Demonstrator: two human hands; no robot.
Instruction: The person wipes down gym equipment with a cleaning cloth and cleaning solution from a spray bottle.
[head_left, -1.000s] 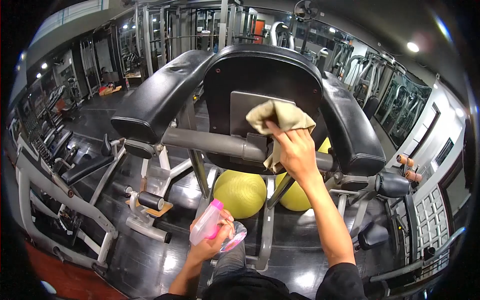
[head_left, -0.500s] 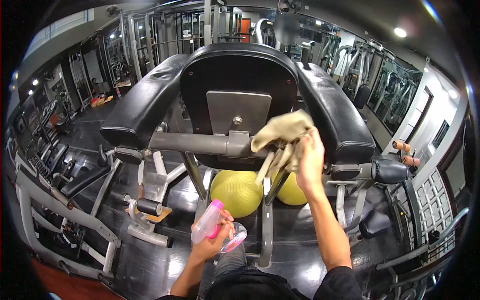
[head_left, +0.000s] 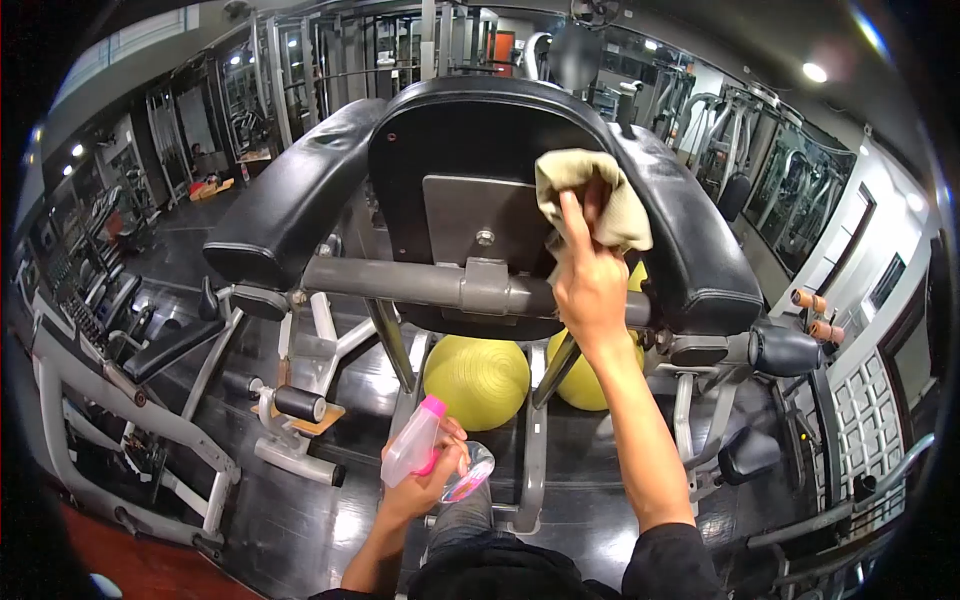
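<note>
- One crumpled, pale khaki cloth (head_left: 628, 212) is bunched in the right hand (head_left: 592, 295), up against or just in front of the right part of a rounded black back panel (head_left: 465, 135); I can't tell whether it touches.
- The right index finger lies extended into the folds; the other fingers are clamped on the cloth, partly hidden by it.
- Lower down, the left hand (head_left: 428, 485) grips a clear plastic spray bottle (head_left: 408, 452) with a frosted head, pink nozzle and pink trigger, fingers curled together around it, well apart from the panel.
- A flat grey metal plate (head_left: 455, 205) with a single bolt (head_left: 485, 238) sits on the panel, left of the cloth.
- Below the plate runs a thick grey crossbar (head_left: 390, 277).
- Long black padded arms, left (head_left: 300, 200) and right (head_left: 685, 230), flank the panel.
- Beneath, two round yellow exercise balls, one left (head_left: 477, 382), one right (head_left: 590, 388), rest on the dark, shiny floor (head_left: 290, 530).
</note>
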